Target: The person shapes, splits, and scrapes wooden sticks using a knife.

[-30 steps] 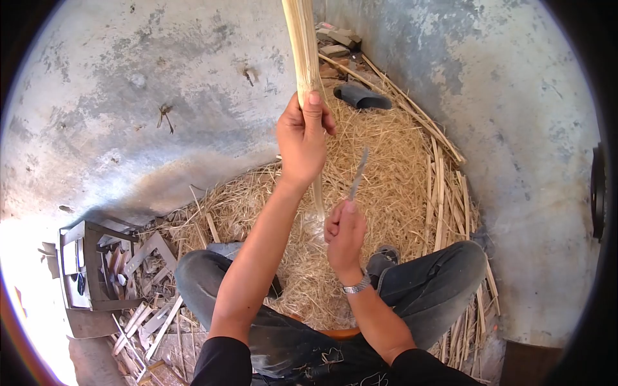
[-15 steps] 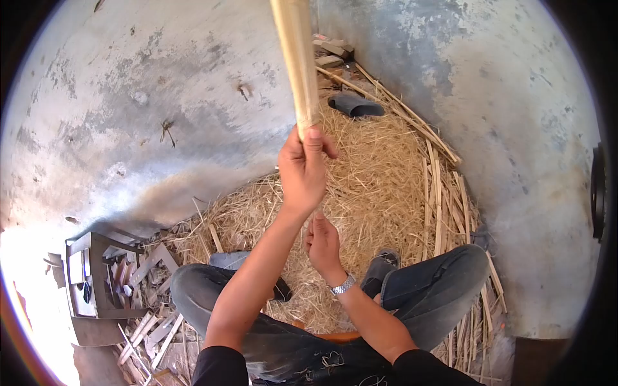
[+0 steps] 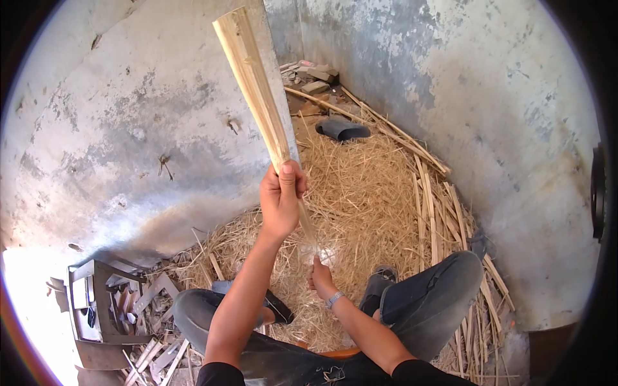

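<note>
A long pale split wooden stick (image 3: 254,80) rises from my left hand (image 3: 280,196), tilted up and to the left, its flat far end in sight. My left fingers are wrapped round its lower part, the thumb along the front. Below this hand a thin, blurred strip (image 3: 307,222) runs down toward my right hand (image 3: 322,281); I cannot tell whether it is part of the stick. Closed and lower down, my right hand wears a metal watch (image 3: 335,298) at the wrist. What its curled fingers hold, if anything, is hidden.
Straw-like shavings (image 3: 360,186) cover the floor between my legs. Long strips (image 3: 430,206) lie along the right wall, with a dark curved piece (image 3: 343,130) and bricks (image 3: 315,87) ahead. A broken frame (image 3: 96,302) and wood scraps (image 3: 170,338) lie at left.
The stick has tipped to the left and its far end has come into view. My left hand is lower and further left; my right hand is lower too. The whole view has shifted.
</note>
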The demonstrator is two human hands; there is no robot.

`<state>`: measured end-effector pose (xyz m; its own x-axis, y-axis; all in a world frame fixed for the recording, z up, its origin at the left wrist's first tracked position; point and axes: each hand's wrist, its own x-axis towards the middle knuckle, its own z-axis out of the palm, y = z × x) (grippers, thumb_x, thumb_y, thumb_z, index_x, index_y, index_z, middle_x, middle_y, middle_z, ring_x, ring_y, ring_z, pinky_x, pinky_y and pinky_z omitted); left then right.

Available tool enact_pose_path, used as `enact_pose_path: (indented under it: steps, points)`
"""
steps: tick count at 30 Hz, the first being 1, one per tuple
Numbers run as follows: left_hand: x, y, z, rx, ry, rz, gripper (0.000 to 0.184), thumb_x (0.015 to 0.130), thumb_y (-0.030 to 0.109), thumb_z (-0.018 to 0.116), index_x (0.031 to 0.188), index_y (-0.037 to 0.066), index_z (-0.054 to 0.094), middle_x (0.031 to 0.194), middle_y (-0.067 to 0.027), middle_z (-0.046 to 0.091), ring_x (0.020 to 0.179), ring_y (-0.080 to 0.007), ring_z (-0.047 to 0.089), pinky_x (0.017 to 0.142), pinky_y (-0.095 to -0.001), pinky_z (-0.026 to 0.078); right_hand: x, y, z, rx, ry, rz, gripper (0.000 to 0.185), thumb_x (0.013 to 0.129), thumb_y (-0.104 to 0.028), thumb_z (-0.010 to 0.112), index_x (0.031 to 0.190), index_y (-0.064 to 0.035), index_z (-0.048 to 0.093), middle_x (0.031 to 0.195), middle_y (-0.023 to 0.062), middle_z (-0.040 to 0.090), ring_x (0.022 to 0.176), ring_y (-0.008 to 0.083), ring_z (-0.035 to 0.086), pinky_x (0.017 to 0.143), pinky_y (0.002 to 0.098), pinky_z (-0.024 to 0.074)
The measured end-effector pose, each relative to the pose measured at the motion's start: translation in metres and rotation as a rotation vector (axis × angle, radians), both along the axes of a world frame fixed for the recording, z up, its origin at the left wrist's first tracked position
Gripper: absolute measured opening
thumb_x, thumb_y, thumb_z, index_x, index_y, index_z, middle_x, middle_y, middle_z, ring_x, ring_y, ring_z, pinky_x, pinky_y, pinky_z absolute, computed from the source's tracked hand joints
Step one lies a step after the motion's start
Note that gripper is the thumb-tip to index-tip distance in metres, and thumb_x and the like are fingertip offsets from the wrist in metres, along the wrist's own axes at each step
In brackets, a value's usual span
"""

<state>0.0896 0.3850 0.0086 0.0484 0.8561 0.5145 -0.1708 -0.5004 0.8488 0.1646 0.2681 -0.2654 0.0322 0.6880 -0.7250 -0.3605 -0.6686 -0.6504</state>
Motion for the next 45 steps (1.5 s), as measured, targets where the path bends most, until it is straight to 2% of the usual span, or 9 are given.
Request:
enact_pose_path:
  steps: [1,7,15,19,21,24,30,38,45]
  points:
    - [-0.001,0.001,-0.001,0.001,-0.003,0.007,0.041,0.113,0.042,0.04,0.091,0.008,0.049,0.07,-0.001,0.048,0.063,-0.0099,0.045,0.063,-0.0285,0.047,0.002,0.001,0.005,0.002,-0.003,-0.003,0.052,0.108,-0.056,0.042,0.078,-0.0144,0.043,0.056,-0.0021,0.035,0.043,0.0133,0.035,0.04,0.0306,0.0271]
    - [-0.012,0.01,-0.005,-0.031,-0.088,-0.001,0.044,0.112,0.046,0.041,0.09,0.009,0.049,0.069,-0.0002,0.046,0.061,-0.0099,0.041,0.058,-0.0271,0.042,0.005,0.009,0.031,0.003,0.128,-0.006,0.049,0.106,-0.057,0.048,0.077,-0.0175,0.041,0.057,-0.0051,0.031,0.041,0.0102,0.029,0.039,0.0273,0.0224]
    - [-0.022,0.012,-0.009,-0.036,-0.183,0.116,0.046,0.111,0.05,0.041,0.092,0.009,0.05,0.067,0.0008,0.042,0.06,-0.0091,0.038,0.058,-0.027,0.039,-0.001,0.013,0.077,0.133,0.426,-0.004,0.054,0.097,-0.068,0.052,0.076,-0.0196,0.043,0.056,-0.0067,0.034,0.041,0.0081,0.028,0.038,0.0255,0.0212]
    - [-0.025,0.012,-0.008,-0.019,-0.176,0.123,0.05,0.109,0.054,0.044,0.091,0.008,0.049,0.066,0.0009,0.041,0.06,-0.0089,0.038,0.057,-0.0272,0.039,0.005,0.016,0.109,0.162,0.526,-0.023,0.052,0.097,-0.066,0.053,0.075,-0.0196,0.044,0.057,-0.0067,0.034,0.042,0.0079,0.029,0.038,0.0251,0.0218]
    - [-0.024,0.011,-0.007,-0.018,-0.179,0.12,0.05,0.109,0.054,0.044,0.091,0.008,0.05,0.066,0.0006,0.042,0.059,-0.009,0.038,0.057,-0.0272,0.039,0.012,0.02,0.121,0.155,0.706,-0.038,0.051,0.098,-0.064,0.053,0.075,-0.0193,0.045,0.057,-0.0067,0.034,0.043,0.0079,0.029,0.039,0.0249,0.0224]
    - [-0.02,0.008,-0.007,-0.023,-0.192,0.113,0.05,0.109,0.053,0.043,0.092,0.007,0.05,0.066,-0.0001,0.043,0.059,-0.0092,0.038,0.057,-0.0272,0.038,0.025,0.023,0.145,0.178,0.815,-0.128,0.051,0.098,-0.063,0.051,0.074,-0.0186,0.045,0.058,-0.0067,0.033,0.042,0.0079,0.028,0.038,0.0251,0.0224]
    - [-0.004,0.0,-0.008,-0.03,-0.202,0.057,0.049,0.11,0.051,0.042,0.092,0.006,0.051,0.067,-0.0015,0.045,0.06,-0.0101,0.039,0.057,-0.0275,0.038,0.043,0.023,0.17,0.296,0.849,-0.285,0.055,0.097,-0.066,0.049,0.073,-0.0171,0.046,0.057,-0.0068,0.032,0.044,0.0075,0.028,0.04,0.025,0.022]
    - [0.023,-0.008,-0.008,-0.04,-0.136,-0.064,0.05,0.109,0.051,0.046,0.094,0.004,0.054,0.068,-0.0025,0.047,0.061,-0.0106,0.041,0.057,-0.0271,0.037,0.045,0.021,0.178,0.29,0.852,-0.296,0.052,0.098,-0.063,0.049,0.073,-0.0176,0.047,0.056,-0.0071,0.031,0.043,0.0074,0.027,0.039,0.0252,0.0213]
    - [0.055,0.015,-0.004,-0.041,-0.062,-0.206,0.047,0.109,0.05,0.045,0.096,0.006,0.055,0.069,0.0023,0.044,0.06,-0.0084,0.039,0.056,-0.0261,0.037,0.072,0.028,0.203,0.385,0.823,-0.419,0.049,0.1,-0.058,0.05,0.072,-0.0177,0.046,0.055,-0.0065,0.032,0.042,0.0079,0.028,0.038,0.0259,0.0215]
